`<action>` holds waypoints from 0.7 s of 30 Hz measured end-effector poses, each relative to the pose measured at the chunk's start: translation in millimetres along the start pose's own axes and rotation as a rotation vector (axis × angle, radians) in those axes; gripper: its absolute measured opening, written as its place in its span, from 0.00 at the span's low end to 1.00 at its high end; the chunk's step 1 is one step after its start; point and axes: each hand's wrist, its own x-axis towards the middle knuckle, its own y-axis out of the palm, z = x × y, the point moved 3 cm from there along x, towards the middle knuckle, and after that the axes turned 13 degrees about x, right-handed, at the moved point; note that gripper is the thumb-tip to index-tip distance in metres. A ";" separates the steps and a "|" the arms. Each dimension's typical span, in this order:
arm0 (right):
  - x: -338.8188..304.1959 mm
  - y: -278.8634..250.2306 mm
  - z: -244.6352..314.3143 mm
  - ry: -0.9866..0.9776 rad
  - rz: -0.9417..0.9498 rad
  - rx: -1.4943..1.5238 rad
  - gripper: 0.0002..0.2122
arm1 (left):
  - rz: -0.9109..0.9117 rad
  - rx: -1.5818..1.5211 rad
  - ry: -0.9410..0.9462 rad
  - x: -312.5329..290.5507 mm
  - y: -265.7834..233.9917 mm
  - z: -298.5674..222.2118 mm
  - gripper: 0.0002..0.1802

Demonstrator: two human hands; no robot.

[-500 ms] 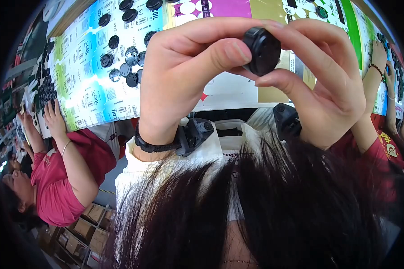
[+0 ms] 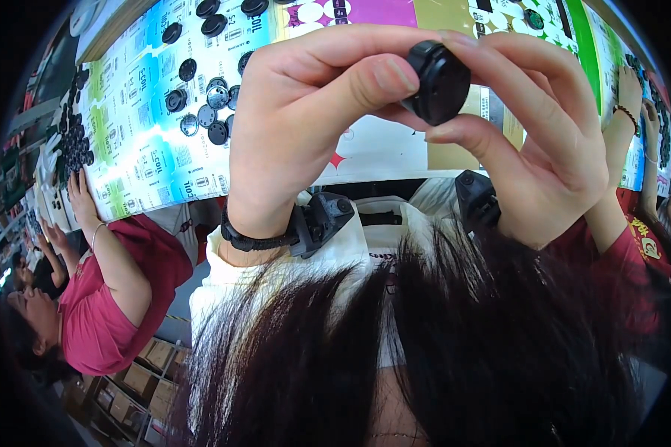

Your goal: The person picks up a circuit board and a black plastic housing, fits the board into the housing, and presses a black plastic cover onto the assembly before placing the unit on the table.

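A small round black cap-like part (image 2: 441, 83), with a flat disc face and a ridged side, is held up in front of me, above the table's near edge. My left hand (image 2: 298, 112) pinches its left side between thumb and fingers. From the right, my right hand (image 2: 548, 127) touches its rim, index finger at the top and thumb below. Both wrists carry black strapped devices. Behind my left hand, several similar black round parts (image 2: 217, 97) lie scattered on the table, some with shiny faces.
The table (image 2: 138, 141) is covered with printed, coloured sheets. A wooden edge (image 2: 115, 33) runs along its far left. A co-worker in a red shirt (image 2: 119, 298) stands at the left, beside a pile of black parts (image 2: 74, 141). Another co-worker's arm (image 2: 625, 141) reaches in at the right.
The cap-like part has tipped slightly and shifted a little right and up between my fingers; both hands keep their grip. The co-worker on the left has moved an arm.
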 end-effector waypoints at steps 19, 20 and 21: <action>-4.0 12.9 -3.6 -0.066 -0.069 -0.183 0.22 | -0.007 0.102 -0.048 -2.3 0.3 3.5 0.18; -1.7 14.0 -3.9 -0.076 -0.066 -0.183 0.22 | -0.017 0.117 -0.040 -3.1 -1.1 2.7 0.17; 0.1 16.9 -4.9 -0.078 -0.063 -0.179 0.22 | -0.022 0.119 -0.042 -4.7 -0.1 0.9 0.17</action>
